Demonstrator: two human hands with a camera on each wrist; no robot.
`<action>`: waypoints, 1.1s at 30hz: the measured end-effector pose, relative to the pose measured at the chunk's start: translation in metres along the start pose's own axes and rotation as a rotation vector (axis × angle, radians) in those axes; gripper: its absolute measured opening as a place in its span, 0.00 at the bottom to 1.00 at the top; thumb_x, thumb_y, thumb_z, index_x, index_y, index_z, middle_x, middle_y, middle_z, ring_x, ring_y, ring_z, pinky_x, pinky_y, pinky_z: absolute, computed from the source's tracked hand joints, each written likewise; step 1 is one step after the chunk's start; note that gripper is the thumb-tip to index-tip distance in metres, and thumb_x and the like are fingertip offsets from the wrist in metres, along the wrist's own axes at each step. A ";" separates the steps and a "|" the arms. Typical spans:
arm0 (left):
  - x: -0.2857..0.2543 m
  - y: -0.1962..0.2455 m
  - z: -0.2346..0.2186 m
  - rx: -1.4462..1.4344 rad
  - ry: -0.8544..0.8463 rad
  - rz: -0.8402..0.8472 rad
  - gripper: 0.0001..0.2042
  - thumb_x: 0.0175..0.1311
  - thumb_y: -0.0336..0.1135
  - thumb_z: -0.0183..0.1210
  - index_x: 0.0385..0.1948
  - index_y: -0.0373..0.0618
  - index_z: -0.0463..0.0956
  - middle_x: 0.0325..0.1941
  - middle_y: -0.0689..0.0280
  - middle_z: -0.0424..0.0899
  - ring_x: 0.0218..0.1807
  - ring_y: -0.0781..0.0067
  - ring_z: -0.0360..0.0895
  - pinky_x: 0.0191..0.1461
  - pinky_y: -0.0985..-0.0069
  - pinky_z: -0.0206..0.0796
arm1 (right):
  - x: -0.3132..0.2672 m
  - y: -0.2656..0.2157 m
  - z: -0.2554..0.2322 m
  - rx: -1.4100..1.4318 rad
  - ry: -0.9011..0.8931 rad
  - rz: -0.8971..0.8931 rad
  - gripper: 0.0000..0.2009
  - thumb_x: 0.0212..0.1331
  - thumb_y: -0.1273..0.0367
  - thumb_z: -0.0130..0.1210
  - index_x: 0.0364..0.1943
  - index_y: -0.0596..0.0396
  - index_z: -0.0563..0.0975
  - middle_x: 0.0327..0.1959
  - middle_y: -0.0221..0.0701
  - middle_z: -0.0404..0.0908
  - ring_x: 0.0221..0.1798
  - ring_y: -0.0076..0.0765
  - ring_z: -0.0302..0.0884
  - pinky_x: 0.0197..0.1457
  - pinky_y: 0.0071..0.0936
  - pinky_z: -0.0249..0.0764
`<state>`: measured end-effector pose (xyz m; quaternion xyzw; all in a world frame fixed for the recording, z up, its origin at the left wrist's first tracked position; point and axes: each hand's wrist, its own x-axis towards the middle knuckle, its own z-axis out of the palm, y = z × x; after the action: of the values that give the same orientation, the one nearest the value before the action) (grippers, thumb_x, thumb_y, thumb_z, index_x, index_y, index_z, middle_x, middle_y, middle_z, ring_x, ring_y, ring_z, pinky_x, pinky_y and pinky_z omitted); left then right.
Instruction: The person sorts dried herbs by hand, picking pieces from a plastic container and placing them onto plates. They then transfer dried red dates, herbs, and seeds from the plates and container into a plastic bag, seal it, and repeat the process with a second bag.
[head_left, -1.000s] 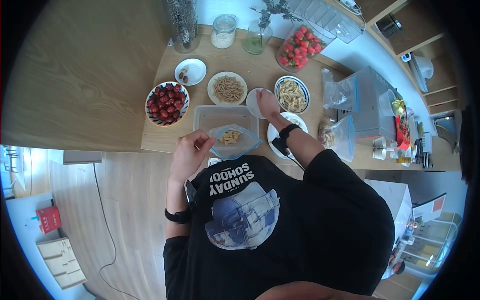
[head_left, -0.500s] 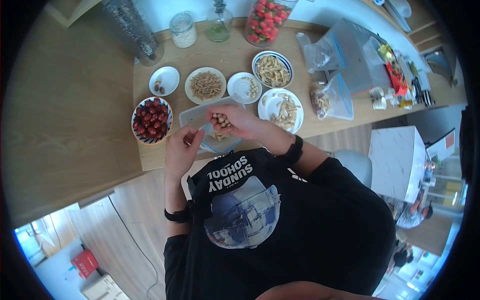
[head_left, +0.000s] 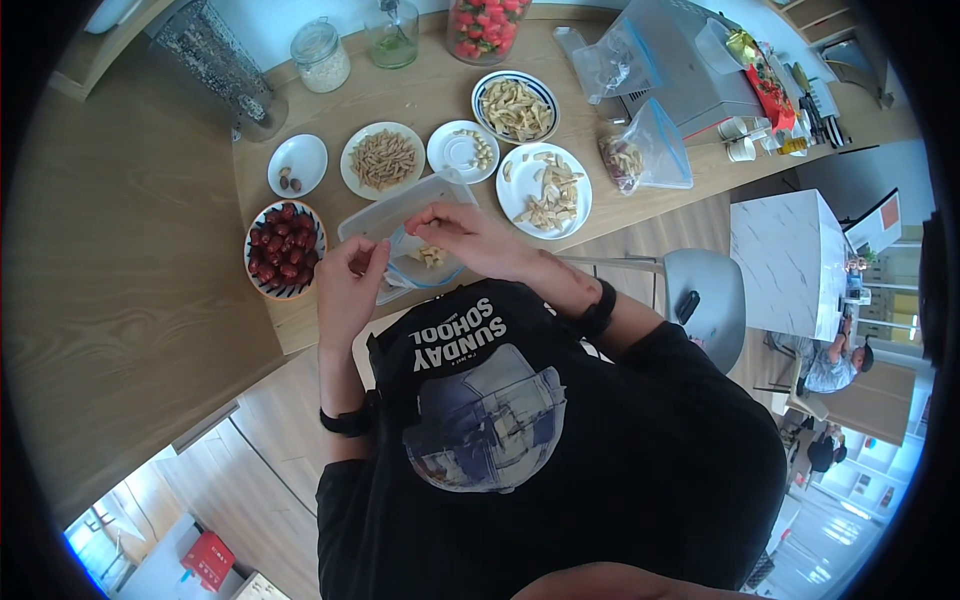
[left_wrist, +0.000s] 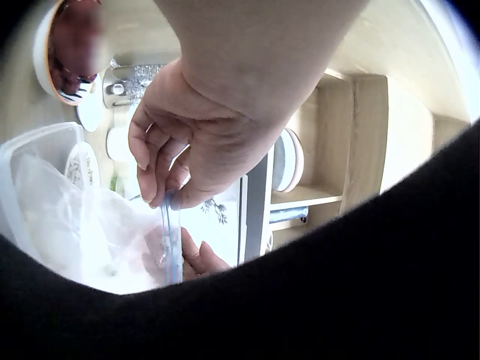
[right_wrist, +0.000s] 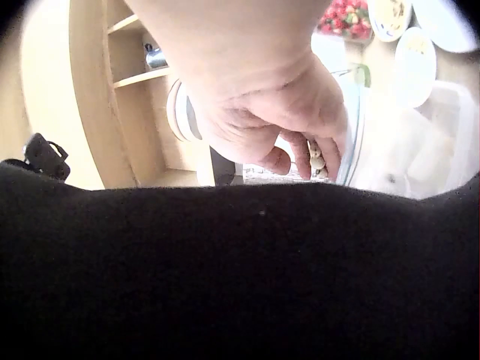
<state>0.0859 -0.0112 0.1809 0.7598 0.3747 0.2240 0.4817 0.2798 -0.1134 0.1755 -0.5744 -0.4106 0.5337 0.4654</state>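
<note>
In the head view my left hand [head_left: 348, 285] pinches the blue-edged rim of a clear zip bag [head_left: 418, 272], seen closer in the left wrist view, where the left hand [left_wrist: 206, 135] has thumb and fingertips on the blue strip [left_wrist: 172, 240]. Pale pieces [head_left: 430, 257] lie in the bag, which sits over a clear plastic tub [head_left: 362, 222]. My right hand [head_left: 470, 240] is at the bag's other side, fingers curled. Small pale nuts [right_wrist: 316, 159] show within the fingers of the right hand [right_wrist: 281, 112] in the right wrist view.
A bowl of red dates [head_left: 285, 248] stands left of the tub. Behind are plates of twisted sticks [head_left: 383, 160], small nuts [head_left: 482, 152] and pale slices [head_left: 553, 195], plus a blue-rimmed bowl [head_left: 515, 105]. A filled bag [head_left: 625, 160] lies right.
My right hand has come from the small plate to the bag with nuts, then turned so its palm is hidden in the head view. The left hand still pinches the bag. The head view has shifted.
</note>
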 end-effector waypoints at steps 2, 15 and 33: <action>-0.001 0.000 -0.002 -0.016 0.020 -0.001 0.11 0.66 0.34 0.63 0.27 0.36 0.80 0.18 0.66 0.81 0.21 0.84 0.76 0.28 0.82 0.66 | -0.006 -0.011 -0.006 -0.068 -0.036 -0.051 0.12 0.72 0.68 0.52 0.52 0.60 0.77 0.50 0.32 0.82 0.54 0.23 0.78 0.58 0.22 0.72; -0.025 0.003 -0.012 -0.092 0.036 -0.078 0.10 0.68 0.34 0.62 0.29 0.36 0.80 0.21 0.69 0.80 0.24 0.85 0.76 0.30 0.82 0.66 | 0.076 0.079 -0.120 -1.149 0.310 0.057 0.20 0.59 0.64 0.62 0.53 0.59 0.76 0.53 0.48 0.77 0.56 0.54 0.79 0.58 0.46 0.77; -0.029 0.006 0.009 -0.120 0.172 -0.095 0.10 0.65 0.33 0.64 0.27 0.36 0.79 0.19 0.67 0.81 0.23 0.82 0.75 0.29 0.80 0.66 | 0.115 0.125 -0.133 -1.022 0.244 -0.089 0.14 0.63 0.66 0.58 0.50 0.55 0.75 0.50 0.49 0.72 0.53 0.60 0.76 0.56 0.46 0.77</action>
<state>0.0767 -0.0406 0.1831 0.6890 0.4363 0.2872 0.5024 0.4196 -0.0440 0.0269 -0.7680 -0.5853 0.1743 0.1927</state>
